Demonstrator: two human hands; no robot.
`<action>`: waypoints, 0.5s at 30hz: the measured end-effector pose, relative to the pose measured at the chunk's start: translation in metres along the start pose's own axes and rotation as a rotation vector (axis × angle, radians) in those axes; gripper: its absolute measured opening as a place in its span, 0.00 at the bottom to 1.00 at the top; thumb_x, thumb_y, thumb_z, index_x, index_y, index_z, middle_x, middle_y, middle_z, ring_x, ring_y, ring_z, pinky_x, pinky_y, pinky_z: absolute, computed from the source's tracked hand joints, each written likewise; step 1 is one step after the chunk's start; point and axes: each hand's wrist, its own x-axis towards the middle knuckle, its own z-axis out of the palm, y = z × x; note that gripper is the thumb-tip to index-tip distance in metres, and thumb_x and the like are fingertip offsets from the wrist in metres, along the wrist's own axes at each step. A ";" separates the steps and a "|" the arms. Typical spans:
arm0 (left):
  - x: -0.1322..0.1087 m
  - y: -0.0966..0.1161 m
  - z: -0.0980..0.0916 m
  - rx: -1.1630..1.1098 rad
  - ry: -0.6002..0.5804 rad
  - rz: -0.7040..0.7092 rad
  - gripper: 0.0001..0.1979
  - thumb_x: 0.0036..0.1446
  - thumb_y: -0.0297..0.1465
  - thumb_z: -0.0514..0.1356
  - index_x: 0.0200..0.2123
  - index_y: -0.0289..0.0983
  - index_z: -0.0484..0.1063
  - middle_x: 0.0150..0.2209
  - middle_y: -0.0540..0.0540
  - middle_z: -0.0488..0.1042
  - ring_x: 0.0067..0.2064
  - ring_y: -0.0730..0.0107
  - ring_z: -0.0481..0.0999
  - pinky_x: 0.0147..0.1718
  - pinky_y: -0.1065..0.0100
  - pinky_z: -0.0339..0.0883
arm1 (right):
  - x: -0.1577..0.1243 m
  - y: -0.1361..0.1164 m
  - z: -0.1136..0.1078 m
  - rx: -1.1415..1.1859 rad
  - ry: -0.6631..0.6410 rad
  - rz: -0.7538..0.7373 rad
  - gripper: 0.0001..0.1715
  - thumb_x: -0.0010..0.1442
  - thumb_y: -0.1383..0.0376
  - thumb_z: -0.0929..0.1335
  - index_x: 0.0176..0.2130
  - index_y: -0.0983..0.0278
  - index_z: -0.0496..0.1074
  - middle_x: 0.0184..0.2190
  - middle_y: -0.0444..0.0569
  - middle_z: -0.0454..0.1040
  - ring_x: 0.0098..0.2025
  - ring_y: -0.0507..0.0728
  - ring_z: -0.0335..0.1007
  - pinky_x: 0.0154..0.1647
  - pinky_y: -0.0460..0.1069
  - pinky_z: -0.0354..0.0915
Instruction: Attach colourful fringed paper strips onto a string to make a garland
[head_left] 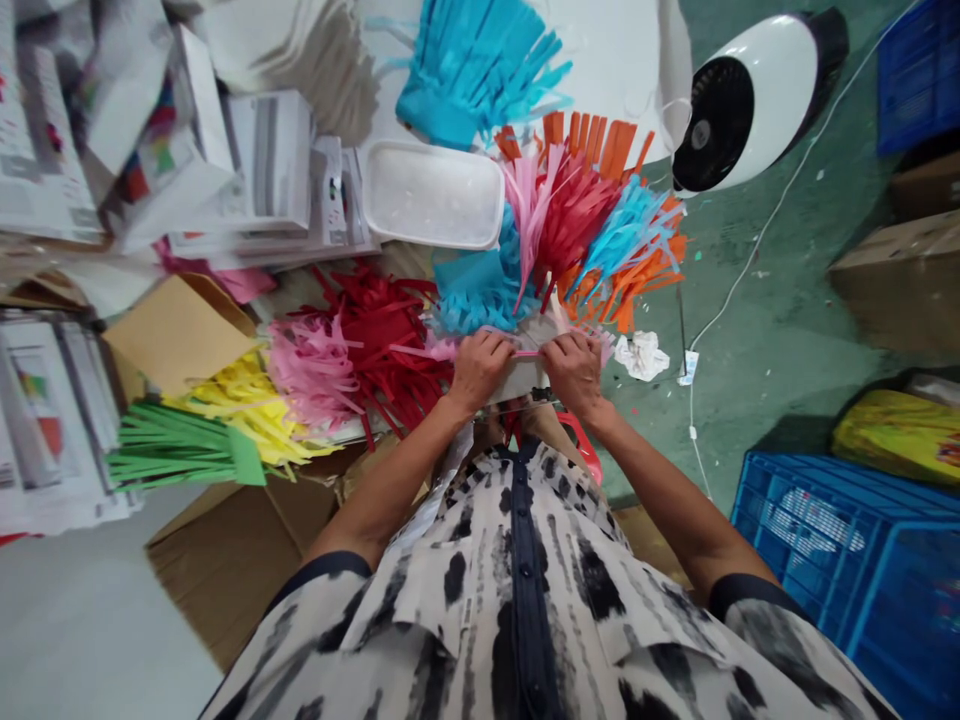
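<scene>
Between my two hands a thin pink twisted paper strip (528, 353) is stretched level, close to my body. My left hand (481, 368) is closed on its left end and my right hand (574, 368) on its right end. Pink fringe sticks out past both hands. Just beyond my left hand lies blue fringed paper (480, 290). Red fringed paper (394, 345) and pink fringed paper (311, 365) spread to the left. Farther forward are a red bundle (574, 215), a light blue bundle (626, 235) and orange fringe (615, 145).
A white plastic tub (433, 194) stands beyond the blue fringe. Yellow fringe (251, 405), green fringe (176, 445) and stacked boxes (266, 160) are at left. On the floor at right are a fan (750, 100), a cable, crumpled tissue (641, 355) and a blue crate (847, 550).
</scene>
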 end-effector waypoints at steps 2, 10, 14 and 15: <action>-0.002 -0.002 -0.006 -0.018 -0.006 -0.070 0.12 0.71 0.39 0.59 0.40 0.39 0.78 0.43 0.40 0.79 0.49 0.50 0.73 0.42 0.54 0.58 | 0.003 -0.001 -0.006 0.012 -0.026 0.052 0.10 0.72 0.64 0.66 0.41 0.61 0.78 0.42 0.54 0.80 0.51 0.65 0.64 0.49 0.58 0.49; 0.007 0.008 -0.028 -0.068 -0.057 -0.282 0.07 0.65 0.36 0.65 0.37 0.39 0.76 0.42 0.41 0.79 0.49 0.47 0.73 0.43 0.54 0.58 | 0.019 -0.012 -0.020 -0.058 -0.158 0.129 0.10 0.67 0.63 0.68 0.38 0.66 0.77 0.41 0.63 0.79 0.49 0.71 0.64 0.46 0.60 0.50; 0.007 0.001 -0.023 -0.088 -0.043 -0.211 0.05 0.69 0.32 0.61 0.42 0.40 0.77 0.43 0.42 0.81 0.48 0.51 0.74 0.42 0.56 0.58 | 0.014 -0.013 -0.016 -0.071 -0.078 0.128 0.09 0.68 0.65 0.67 0.42 0.65 0.77 0.42 0.60 0.79 0.50 0.69 0.65 0.49 0.60 0.51; 0.006 -0.002 -0.020 -0.084 -0.050 -0.145 0.06 0.70 0.32 0.59 0.42 0.40 0.77 0.44 0.41 0.81 0.48 0.52 0.74 0.41 0.56 0.58 | 0.011 -0.013 -0.014 -0.069 -0.049 0.103 0.09 0.69 0.66 0.66 0.44 0.64 0.77 0.43 0.58 0.80 0.50 0.67 0.66 0.50 0.60 0.51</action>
